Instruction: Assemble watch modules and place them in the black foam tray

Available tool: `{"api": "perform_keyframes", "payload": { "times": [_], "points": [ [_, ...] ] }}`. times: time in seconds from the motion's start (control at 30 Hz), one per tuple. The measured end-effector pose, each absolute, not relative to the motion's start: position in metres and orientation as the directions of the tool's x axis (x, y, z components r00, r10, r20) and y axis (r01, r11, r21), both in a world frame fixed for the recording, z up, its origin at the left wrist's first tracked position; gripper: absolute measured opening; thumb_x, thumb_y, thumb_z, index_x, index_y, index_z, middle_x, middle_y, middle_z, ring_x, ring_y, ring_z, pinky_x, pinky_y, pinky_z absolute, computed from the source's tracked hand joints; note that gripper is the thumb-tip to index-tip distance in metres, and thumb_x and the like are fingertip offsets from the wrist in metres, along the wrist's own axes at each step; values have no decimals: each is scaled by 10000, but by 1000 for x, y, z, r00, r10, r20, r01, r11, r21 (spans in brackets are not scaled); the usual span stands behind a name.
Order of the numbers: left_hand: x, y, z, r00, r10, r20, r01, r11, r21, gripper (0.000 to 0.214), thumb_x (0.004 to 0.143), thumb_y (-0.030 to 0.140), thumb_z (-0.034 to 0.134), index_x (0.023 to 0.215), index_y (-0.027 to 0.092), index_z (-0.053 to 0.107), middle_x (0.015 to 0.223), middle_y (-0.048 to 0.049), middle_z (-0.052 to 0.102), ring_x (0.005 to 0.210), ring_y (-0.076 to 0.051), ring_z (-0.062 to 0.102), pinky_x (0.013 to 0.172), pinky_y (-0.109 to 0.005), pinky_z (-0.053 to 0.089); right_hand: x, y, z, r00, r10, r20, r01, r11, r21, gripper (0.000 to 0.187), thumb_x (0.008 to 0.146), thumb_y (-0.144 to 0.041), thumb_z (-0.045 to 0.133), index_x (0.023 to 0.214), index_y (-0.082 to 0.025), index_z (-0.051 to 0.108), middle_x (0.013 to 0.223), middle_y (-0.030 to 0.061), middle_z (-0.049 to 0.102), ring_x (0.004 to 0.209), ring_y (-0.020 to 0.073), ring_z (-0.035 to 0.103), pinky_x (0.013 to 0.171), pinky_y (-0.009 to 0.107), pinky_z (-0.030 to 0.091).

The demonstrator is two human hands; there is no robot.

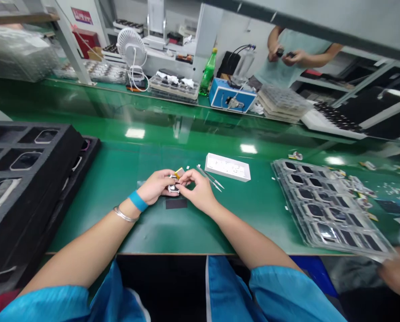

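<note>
Between my two hands, above the green mat, is a small silver watch case (173, 189). My left hand (157, 185) grips it from the left side. My right hand (197, 189) has its thumb and fingertips pinched together at the case; whatever they pinch is too small to make out. A yellow-edged flat part (179, 172) sticks up from the case between the hands. Below them on the mat lies a dark flat rectangle (176, 204). Tweezers (210, 178) rest just right of my right hand, beside a shallow white box (228, 167) with tiny pieces in it.
Black foam trays (62, 156) with watch cases are stacked at the left. Clear plastic trays (300, 214) of dark screens lie at the right, near loose parts (356, 185). Beyond a glass partition stand a fan (131, 47), a green bottle (208, 71) and a person (287, 53).
</note>
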State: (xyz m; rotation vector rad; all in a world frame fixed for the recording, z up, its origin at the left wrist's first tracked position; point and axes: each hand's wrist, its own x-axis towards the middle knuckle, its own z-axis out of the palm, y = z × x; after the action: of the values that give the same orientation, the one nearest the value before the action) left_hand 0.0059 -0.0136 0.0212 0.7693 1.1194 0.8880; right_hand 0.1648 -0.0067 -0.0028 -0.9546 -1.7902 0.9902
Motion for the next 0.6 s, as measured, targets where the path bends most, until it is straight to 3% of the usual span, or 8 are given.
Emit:
{"api": "perform_keyframes", "payload": {
  "times": [0.17, 0.3, 0.4, 0.43, 0.53, 0.6],
  "points": [
    [7, -17, 18, 162, 897, -411, -247, 441, 863, 218, 633, 134, 740, 831, 118, 650, 746, -44, 682, 616, -118, 628, 586, -246, 586, 162, -11, -2, -344, 888, 305, 350, 422, -836, 111, 761, -157, 642, 806, -220, 562, 811, -5, 647, 770, 148, 623, 758, 294, 515],
    [8, -18, 17, 118, 899, -422, -292, 437, 850, 211, 640, 93, 738, 835, 121, 661, 777, -56, 700, 653, -136, 656, 589, -248, 594, 164, -9, 2, -308, 874, 377, 497, 485, -720, 224, 723, -159, 706, 903, -216, 586, 981, 44, 626, 1016, 206, 585, 919, 377, 495],
    [8, -19, 16, 137, 884, -448, -260, 468, 844, 221, 646, 88, 746, 849, 125, 668, 762, -60, 706, 662, -156, 677, 576, -248, 591, 168, -1, 0, -245, 926, 287, 442, 370, -817, 530, 656, -244, 801, 1132, -218, 571, 1173, 83, 590, 1087, 212, 573, 886, 364, 518],
    [8, -19, 16, 152, 882, -446, -248, 471, 847, 229, 648, 97, 754, 859, 128, 670, 763, -61, 710, 670, -164, 686, 575, -247, 588, 169, 2, -1, -252, 944, 214, 380, 300, -875, 530, 672, -273, 798, 1149, -219, 574, 1160, 78, 608, 1046, 199, 598, 835, 335, 532],
    [7, -20, 16, 204, 883, -423, -221, 462, 859, 253, 657, 144, 781, 890, 135, 681, 798, -77, 726, 700, -187, 707, 575, -244, 582, 170, 10, -7, -283, 954, 98, 218, 163, -962, 199, 795, -323, 703, 944, -202, 650, 943, 25, 681, 855, 150, 647, 739, 273, 533],
    [7, -21, 17, 224, 884, -411, -233, 458, 858, 255, 664, 154, 783, 901, 135, 689, 843, -92, 734, 743, -203, 719, 605, -255, 589, 169, 12, -8, -270, 957, 103, 176, 154, -972, 127, 838, -322, 656, 845, -196, 655, 854, 6, 687, 739, 130, 642, 695, 261, 528]
  ]
}}
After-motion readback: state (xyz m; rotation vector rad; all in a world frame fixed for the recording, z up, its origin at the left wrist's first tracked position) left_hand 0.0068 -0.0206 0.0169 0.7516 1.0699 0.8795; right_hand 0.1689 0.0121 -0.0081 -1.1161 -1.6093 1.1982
